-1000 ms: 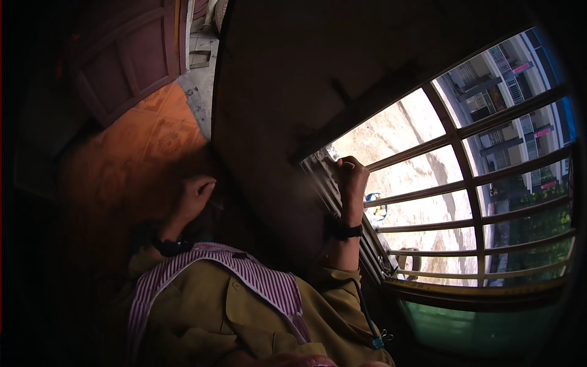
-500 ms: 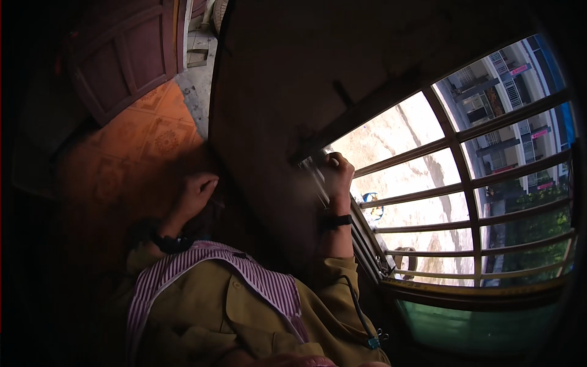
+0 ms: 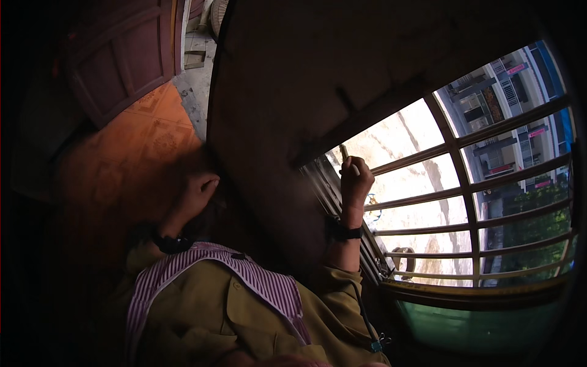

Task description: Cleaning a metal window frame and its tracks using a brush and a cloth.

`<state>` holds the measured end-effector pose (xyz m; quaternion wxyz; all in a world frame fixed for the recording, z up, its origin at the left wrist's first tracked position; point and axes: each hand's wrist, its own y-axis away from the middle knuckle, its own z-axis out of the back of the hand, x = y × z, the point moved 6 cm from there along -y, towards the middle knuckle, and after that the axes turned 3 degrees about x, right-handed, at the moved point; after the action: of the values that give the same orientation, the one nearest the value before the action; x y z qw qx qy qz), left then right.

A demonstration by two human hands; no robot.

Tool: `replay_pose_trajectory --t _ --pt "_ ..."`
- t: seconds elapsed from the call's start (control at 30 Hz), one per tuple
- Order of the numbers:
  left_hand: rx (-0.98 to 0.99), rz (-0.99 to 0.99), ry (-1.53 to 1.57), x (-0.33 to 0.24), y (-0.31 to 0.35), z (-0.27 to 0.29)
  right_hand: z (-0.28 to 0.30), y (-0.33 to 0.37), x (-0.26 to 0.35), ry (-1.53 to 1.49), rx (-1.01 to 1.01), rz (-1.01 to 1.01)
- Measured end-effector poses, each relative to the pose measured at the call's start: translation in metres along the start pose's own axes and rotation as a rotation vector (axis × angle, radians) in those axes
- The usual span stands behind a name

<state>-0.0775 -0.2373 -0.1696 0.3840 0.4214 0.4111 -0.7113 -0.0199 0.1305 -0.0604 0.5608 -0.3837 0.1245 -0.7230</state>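
My right hand point(image 3: 356, 178) is raised in front of the bright barred window point(image 3: 454, 147), its fingers closed. A short, thin, pale stick-like thing point(image 3: 343, 151) pokes up from its grip; its exact kind cannot be made out. Below and left of this hand runs the dark window sill track point(image 3: 330, 186). Off to the left, my left hand point(image 3: 199, 191) is curled closed in shadow in front of my chest, apart from the window. Whatever lies inside its fingers, if anything, is hidden. Dark bands circle both wrists.
A dark wall point(image 3: 269, 116) fills the middle. At the upper left stands a brown panelled door point(image 3: 122, 61) above an orange patterned tile floor point(image 3: 156, 134). Metal bars cross the window, and a green panel point(image 3: 477, 330) sits below its frame. Buildings show outside.
My right hand has shifted right and slightly down, away from the sill, and the pale stick-like thing now shows above it. My left hand has stayed almost where it was.
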Motion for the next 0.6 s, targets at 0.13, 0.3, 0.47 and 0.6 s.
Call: replay_pose_trajectory --t 0.13,0.3,0.47,0.6 --pt "0.016 0.010 -0.024 -0.002 0.003 0.003 0.011 0.014 -0.009 0.017 0.102 -0.183" --pt "0.034 -0.019 -0.069 -0.007 -0.002 0.004 -0.031 0.015 -0.014 0.053 0.306 -0.082" --pt "0.063 -0.036 -0.075 -0.016 -0.008 0.000 -0.016 0.013 -0.033 -0.057 0.078 -0.163" --pt "0.056 -0.038 -0.069 -0.005 -0.011 -0.003 -0.009 0.020 -0.021 -0.019 0.115 -0.268"
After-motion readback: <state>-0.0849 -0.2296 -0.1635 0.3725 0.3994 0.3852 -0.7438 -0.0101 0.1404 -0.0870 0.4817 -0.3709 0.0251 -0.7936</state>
